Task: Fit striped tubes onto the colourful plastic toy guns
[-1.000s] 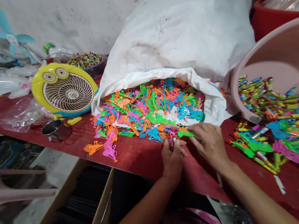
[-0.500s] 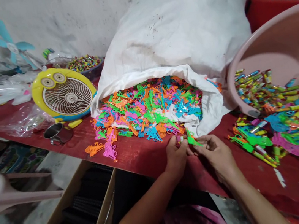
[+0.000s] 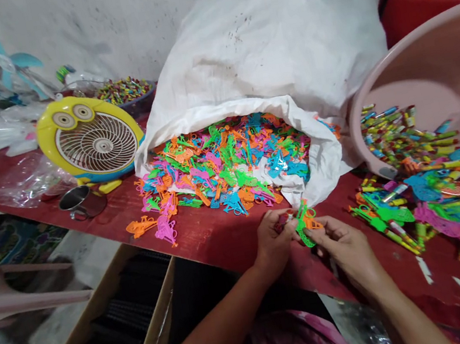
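Note:
My left hand (image 3: 274,242) is closed, with a small red wrapped tube (image 3: 284,220) between thumb and fingers. Just right of it, my right hand (image 3: 342,247) pinches a green perforated plastic toy (image 3: 305,231). An orange plastic piece (image 3: 311,220) shows behind the green one, by the right fingertips; whether the two are joined I cannot tell. Both hands are above the front of the red table (image 3: 226,248), nearly touching. Beyond them lies a white sack (image 3: 274,45), its mouth spilling many bright plastic toys (image 3: 229,166).
At right, a tipped pink tub (image 3: 407,63) holds wrapped tubes (image 3: 405,132), with toys and tubes heaped before it. To the left stand a yellow fan (image 3: 93,138) and a metal cup (image 3: 83,202). An open carton (image 3: 107,336) sits below the table edge.
The green toy has turned in my right fingers, its perforated end now pointing down, and the orange piece shows more. The view has shifted slightly.

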{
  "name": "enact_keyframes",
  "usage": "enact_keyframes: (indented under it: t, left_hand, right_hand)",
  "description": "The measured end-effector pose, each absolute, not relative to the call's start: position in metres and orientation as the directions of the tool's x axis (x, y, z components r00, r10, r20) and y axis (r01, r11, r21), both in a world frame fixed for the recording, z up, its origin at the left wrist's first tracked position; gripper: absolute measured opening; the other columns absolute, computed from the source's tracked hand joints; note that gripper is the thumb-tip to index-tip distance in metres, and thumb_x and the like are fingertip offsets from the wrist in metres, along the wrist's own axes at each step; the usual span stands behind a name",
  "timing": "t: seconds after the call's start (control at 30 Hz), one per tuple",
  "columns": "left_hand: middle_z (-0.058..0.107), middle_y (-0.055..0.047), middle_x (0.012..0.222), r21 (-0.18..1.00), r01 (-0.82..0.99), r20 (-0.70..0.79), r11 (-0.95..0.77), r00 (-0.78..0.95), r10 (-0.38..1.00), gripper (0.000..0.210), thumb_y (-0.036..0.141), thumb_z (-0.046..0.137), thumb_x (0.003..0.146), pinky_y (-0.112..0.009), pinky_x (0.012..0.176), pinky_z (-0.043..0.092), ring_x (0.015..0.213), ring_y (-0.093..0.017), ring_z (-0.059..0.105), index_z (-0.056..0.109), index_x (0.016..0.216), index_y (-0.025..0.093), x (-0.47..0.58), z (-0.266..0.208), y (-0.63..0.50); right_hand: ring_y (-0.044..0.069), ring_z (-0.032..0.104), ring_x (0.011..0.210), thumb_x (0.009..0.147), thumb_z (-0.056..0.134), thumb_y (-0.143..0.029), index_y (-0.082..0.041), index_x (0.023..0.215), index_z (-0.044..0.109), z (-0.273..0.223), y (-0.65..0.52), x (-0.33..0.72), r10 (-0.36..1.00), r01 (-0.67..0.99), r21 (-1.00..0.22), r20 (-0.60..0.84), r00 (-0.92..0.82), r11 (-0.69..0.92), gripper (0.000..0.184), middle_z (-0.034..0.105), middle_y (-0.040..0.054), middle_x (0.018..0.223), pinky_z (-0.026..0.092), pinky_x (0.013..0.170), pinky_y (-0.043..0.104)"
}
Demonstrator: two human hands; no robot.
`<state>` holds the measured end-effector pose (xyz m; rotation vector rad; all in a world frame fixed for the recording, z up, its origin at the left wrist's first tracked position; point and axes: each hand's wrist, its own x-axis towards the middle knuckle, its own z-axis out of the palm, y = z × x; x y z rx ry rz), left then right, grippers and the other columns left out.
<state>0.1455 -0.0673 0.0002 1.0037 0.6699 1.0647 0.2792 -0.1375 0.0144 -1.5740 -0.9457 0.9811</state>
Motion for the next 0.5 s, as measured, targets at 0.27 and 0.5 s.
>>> enact_keyframes:
  t: [0.27,0.5]
  left_hand:
    - [0.060,0.001,0.064,0.913,-0.363,-0.018,0.188,0.425,0.905,0.025,0.027,0.068,0.080,-0.023,0.062,0.043,0.058,-0.012,0.056,0.066,0.101,0.014,0.143,0.003,-0.068]
    - [0.061,0.000,0.071,0.924,-0.340,-0.066,0.175,0.310,0.949,0.022,0.033,0.073,0.075,-0.027,0.059,0.045,0.061,-0.013,0.056,0.064,0.089,0.019,0.151,0.006,-0.073]
  right_hand:
    - [0.013,0.056,0.051,0.077,0.075,-0.048,-0.020,0.087,0.058,0.038,-0.132,0.256,0.796,0.189,-0.980,0.070,0.601,-0.056,0.034,0.063,-0.0007,0.069,0.044,0.047,0.022]
    - [0.015,0.062,0.062,0.081,0.071,-0.048,-0.017,0.095,0.064,0.044,-0.132,0.242,0.763,0.468,-0.879,0.244,0.598,-0.086,0.035,0.066,0.0024,0.080,0.050,0.057,0.025]
